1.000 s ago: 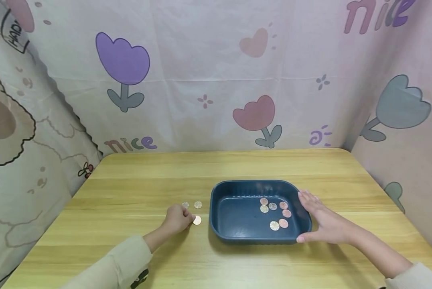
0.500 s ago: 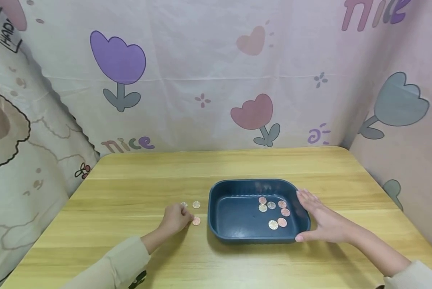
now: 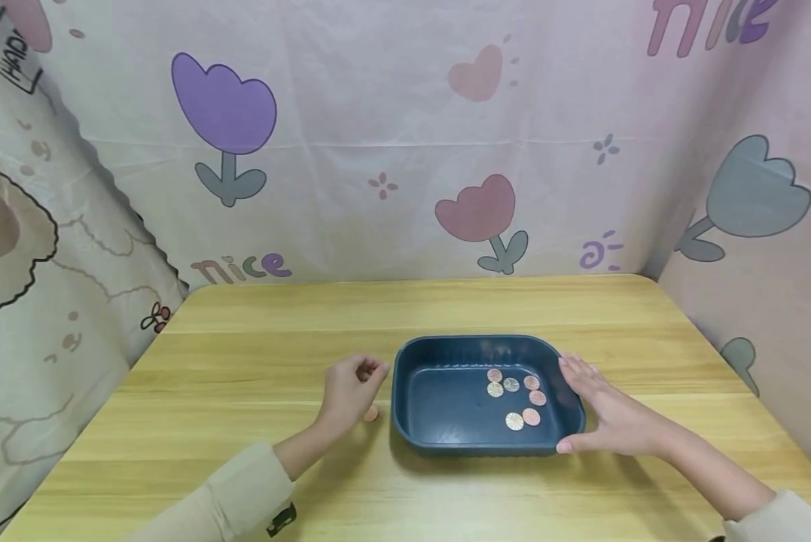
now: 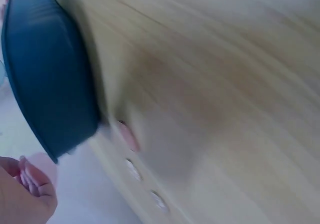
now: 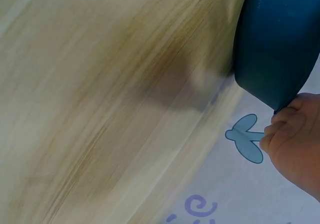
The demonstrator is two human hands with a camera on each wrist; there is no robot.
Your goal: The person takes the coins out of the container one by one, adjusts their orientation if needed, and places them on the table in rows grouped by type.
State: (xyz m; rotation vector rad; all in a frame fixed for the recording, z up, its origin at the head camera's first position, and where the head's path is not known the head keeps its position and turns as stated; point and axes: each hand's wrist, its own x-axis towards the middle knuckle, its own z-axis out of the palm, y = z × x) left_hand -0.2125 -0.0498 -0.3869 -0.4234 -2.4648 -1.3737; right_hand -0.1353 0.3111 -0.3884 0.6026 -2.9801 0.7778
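My left hand (image 3: 351, 393) is at the left rim of a deep dark blue tray (image 3: 439, 429), its thumb and forefinger tips brought together. No coin shows between those fingertips; I cannot tell if one is pinched there. Below them lies a copper coin (image 3: 371, 413), partly covered by the hand. The left wrist view also has two silvery coins (image 4: 134, 169) beside the copper one on the table. My right hand (image 3: 611, 418) holds the tray's right end, thumb on the near corner and fingers over the far one. Several copper, gold and silver coins (image 3: 531, 416) lie inside the tray.
The wooden table (image 3: 256, 354) runs back to a printed cloth (image 3: 351, 90), which hangs behind it. More printed cloth (image 3: 39, 361) hangs along the left side, and another stretch is at the right.
My left hand has risen from beside the copper coin and moved right and away from me to the tray's rim. The coin stays on the table. The right hand and tray keep their places.
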